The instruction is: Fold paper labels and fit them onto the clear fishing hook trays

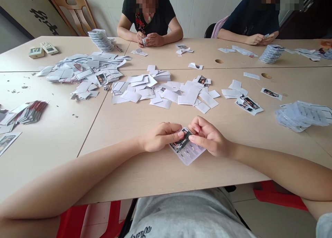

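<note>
Between my two hands, just above the near edge of the table, is a flat clear plastic case with rounded corners. A dark printed card shows in its upper part, and small metallic pieces, too small to name, lie in its lower part. My left hand grips the case at its upper left, thumb on the front. My right hand holds the upper right side, thumb pressed on the card and fingers curled. Beyond my hands lies a loose spread of white paper cards, some with dark printed pictures.
Clear plastic cases are piled at the right, with printed cards nearby. A large paper heap and a taller stack lie left. Across the table, two people handle small items. Red stools stand below.
</note>
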Demonstrator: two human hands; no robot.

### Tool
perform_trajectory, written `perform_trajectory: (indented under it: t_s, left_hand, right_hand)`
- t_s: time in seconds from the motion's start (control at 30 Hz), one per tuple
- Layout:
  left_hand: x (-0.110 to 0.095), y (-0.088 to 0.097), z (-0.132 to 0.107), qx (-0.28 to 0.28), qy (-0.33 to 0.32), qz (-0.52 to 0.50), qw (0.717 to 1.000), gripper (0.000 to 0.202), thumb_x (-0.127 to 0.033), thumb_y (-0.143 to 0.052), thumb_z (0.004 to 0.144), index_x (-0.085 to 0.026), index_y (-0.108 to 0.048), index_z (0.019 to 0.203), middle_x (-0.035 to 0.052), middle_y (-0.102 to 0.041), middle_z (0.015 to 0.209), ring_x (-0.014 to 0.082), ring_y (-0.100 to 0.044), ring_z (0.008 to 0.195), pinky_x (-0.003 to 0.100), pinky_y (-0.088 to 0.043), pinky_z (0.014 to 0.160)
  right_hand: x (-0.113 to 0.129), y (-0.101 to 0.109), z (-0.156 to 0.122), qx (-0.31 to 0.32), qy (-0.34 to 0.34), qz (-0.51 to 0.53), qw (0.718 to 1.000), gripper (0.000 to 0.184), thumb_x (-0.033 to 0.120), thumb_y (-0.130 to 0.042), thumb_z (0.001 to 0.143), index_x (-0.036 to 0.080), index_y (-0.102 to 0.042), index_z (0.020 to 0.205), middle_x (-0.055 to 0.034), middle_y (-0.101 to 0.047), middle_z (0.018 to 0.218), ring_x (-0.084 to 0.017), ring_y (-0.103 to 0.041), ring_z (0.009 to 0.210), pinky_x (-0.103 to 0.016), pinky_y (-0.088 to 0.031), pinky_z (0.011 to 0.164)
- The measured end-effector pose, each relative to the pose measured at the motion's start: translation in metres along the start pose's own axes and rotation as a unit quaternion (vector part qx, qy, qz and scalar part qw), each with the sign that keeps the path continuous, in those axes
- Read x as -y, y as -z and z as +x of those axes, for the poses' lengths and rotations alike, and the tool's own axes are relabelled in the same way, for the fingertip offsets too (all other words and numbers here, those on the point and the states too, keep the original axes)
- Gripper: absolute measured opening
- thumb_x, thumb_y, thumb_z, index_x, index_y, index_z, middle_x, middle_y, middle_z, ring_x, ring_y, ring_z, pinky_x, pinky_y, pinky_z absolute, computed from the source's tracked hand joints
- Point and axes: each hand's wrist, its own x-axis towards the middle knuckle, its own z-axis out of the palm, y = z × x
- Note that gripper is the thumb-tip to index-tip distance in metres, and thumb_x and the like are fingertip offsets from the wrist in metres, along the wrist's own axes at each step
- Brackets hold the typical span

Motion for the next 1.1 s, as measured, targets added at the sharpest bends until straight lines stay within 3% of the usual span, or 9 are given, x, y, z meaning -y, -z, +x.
perform_trajectory:
  t_s: [0.23, 0.4, 0.57, 0.8, 0.97, 1.03, 1.1]
  left_hand:
    - [0.001, -0.002, 0.004, -0.007, -0.034, 0.058, 0.998, 0.05, -0.048, -0.036, 0.094, -0.013, -0.049, 0.061, 0.001, -0.048, 0.06, 0.0092, -0.041, 0.056, 0.024, -0.035, 0.056]
    - [0.0, -0.003, 0.003, -0.014, 0.013, -0.029, 0.999, 0.056, -0.053, -0.027, 0.094, -0.012, -0.049, 0.063, -0.001, -0.043, 0.053, 0.0081, -0.037, 0.048, 0.024, -0.033, 0.047]
    - [0.0, -0.004, 0.003, -0.065, 0.04, -0.033, 0.997, 0.035, -0.049, -0.044, 0.091, -0.014, -0.048, 0.092, -0.0014, -0.051, 0.068, 0.0092, -0.046, 0.059, 0.022, -0.037, 0.053]
    - [0.009, -0.008, 0.006, -0.129, -0.007, 0.085, 0.988, 0.037, -0.043, -0.062, 0.081, -0.016, -0.046, 0.1, -0.0021, -0.051, 0.071, 0.008, -0.045, 0.06, 0.02, -0.034, 0.053]
    - [0.015, -0.009, 0.007, -0.084, -0.063, -0.039, 0.994, 0.054, -0.033, -0.072, 0.074, -0.018, -0.036, 0.112, 0.0048, -0.056, 0.09, 0.0124, -0.055, 0.075, 0.022, -0.043, 0.06]
    - [0.015, -0.008, 0.008, -0.091, -0.06, -0.074, 0.991, 0.061, -0.03, -0.074, 0.072, -0.019, -0.033, 0.116, 0.007, -0.055, 0.097, 0.0135, -0.057, 0.078, 0.022, -0.045, 0.061]
    - [0.012, -0.008, 0.008, -0.115, -0.047, -0.099, 0.987, 0.053, -0.032, -0.069, 0.078, -0.019, -0.034, 0.114, 0.006, -0.055, 0.097, 0.0129, -0.056, 0.078, 0.022, -0.046, 0.062]
  right_hand:
    - [0.001, -0.006, -0.001, 0.061, -0.033, 0.027, 0.997, 0.024, 0.014, -0.051, 0.088, 0.022, -0.03, 0.082, 0.004, -0.026, 0.076, -0.011, -0.025, 0.064, -0.024, -0.025, 0.056]
    - [0.0, -0.006, 0.001, 0.068, -0.024, 0.025, 0.997, 0.024, 0.015, -0.051, 0.089, 0.022, -0.029, 0.081, 0.0035, -0.028, 0.078, -0.011, -0.028, 0.067, -0.025, -0.028, 0.059]
    - [-0.001, -0.002, 0.002, -0.02, 0.028, -0.027, 0.999, 0.021, 0.014, -0.049, 0.09, 0.022, -0.031, 0.082, 0.0034, -0.028, 0.078, -0.011, -0.028, 0.066, -0.025, -0.028, 0.059]
    - [-0.004, 0.003, 0.003, -0.08, 0.058, -0.061, 0.993, 0.021, 0.013, -0.05, 0.088, 0.023, -0.032, 0.082, 0.0035, -0.029, 0.076, -0.011, -0.029, 0.064, -0.025, -0.029, 0.057]
    - [-0.003, 0.004, 0.005, -0.11, 0.083, -0.068, 0.988, 0.021, 0.014, -0.052, 0.087, 0.023, -0.034, 0.083, 0.0036, -0.031, 0.075, -0.01, -0.031, 0.064, -0.025, -0.031, 0.058]
    - [-0.002, 0.004, 0.005, -0.12, 0.091, -0.062, 0.987, 0.02, 0.016, -0.053, 0.087, 0.023, -0.034, 0.084, 0.0039, -0.032, 0.075, -0.01, -0.032, 0.063, -0.024, -0.032, 0.058]
    - [-0.001, 0.004, 0.005, -0.133, 0.099, -0.055, 0.985, 0.02, 0.019, -0.054, 0.087, 0.024, -0.034, 0.087, 0.0042, -0.033, 0.074, -0.01, -0.034, 0.062, -0.024, -0.033, 0.057]
